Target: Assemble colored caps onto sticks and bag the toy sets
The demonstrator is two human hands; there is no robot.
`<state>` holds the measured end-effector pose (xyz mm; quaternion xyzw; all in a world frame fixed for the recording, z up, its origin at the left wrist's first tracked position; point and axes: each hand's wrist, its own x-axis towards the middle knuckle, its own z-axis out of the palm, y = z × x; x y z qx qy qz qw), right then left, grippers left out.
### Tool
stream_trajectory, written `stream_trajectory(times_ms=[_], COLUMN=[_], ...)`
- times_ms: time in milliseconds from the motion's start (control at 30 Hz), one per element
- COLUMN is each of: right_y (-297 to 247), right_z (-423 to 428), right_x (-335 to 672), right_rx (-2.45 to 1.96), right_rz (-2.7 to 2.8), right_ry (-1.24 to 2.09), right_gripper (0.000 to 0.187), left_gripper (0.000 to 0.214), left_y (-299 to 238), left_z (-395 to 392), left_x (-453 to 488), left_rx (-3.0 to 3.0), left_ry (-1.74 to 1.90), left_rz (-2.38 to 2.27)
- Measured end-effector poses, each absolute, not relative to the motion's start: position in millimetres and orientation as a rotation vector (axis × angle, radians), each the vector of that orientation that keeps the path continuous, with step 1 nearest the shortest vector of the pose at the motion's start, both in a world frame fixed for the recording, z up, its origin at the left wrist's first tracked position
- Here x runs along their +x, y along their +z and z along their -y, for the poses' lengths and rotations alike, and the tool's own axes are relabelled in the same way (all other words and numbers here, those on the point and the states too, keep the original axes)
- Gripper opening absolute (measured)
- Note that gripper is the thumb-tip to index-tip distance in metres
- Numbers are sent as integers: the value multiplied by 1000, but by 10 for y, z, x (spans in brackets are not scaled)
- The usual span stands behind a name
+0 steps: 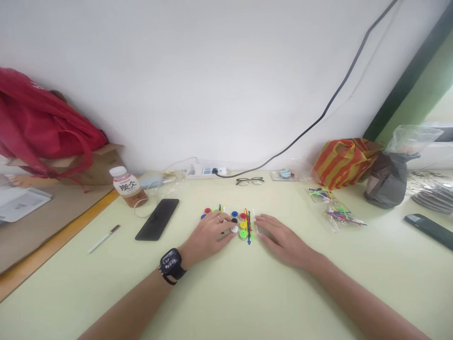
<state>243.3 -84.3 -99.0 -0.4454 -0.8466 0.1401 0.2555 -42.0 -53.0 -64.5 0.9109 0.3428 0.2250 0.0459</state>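
Observation:
Small round coloured pieces lie in rows on the table, among them a white piece [234, 229], a black piece [234, 221], a yellow piece [243, 225] and a light green piece [243, 233]. My left hand [212, 231] rests over the left part of this group, fingers apart, thumb and index tips at the white piece; it hides some pieces. Thin coloured plastic strips [248, 224] stand in a bundle right of the discs. Beside a white strip [255, 221], my right hand [278, 236] lies with its fingers stretched out, fingertips close to or touching it.
On the left are a black phone [157, 219], a pen [104, 239] and a drink bottle [128, 186]. Glasses [250, 181] and a power strip [205, 172] lie along the wall. Plastic bags of coloured parts [332, 208] and a striped bag [345, 163] are at the right.

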Motion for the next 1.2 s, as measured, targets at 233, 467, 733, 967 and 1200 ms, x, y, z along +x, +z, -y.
stream_trajectory(times_ms=[233, 467, 733, 967, 1200], right_y=[-1020, -983, -1067, -1036, -1000], right_z=[815, 810, 765, 710, 737], right_x=[2524, 2504, 2551, 2586, 2570], right_rx=[-1220, -1186, -1147, -1127, -1151], right_rz=[2254, 2241, 2265, 2244, 2238], right_ry=[391, 370, 261, 322, 335], right_gripper=[40, 34, 42, 26, 25], left_gripper=[19, 16, 16, 15, 13], left_y=[-587, -562, -635, -497, -516], left_z=[656, 830, 766, 954, 880], left_x=[-397, -281, -304, -198, -244], left_rx=[2747, 2611, 2538, 2541, 2604], left_ry=[861, 605, 633, 522, 475], left_rz=[-980, -728, -902, -715, -842])
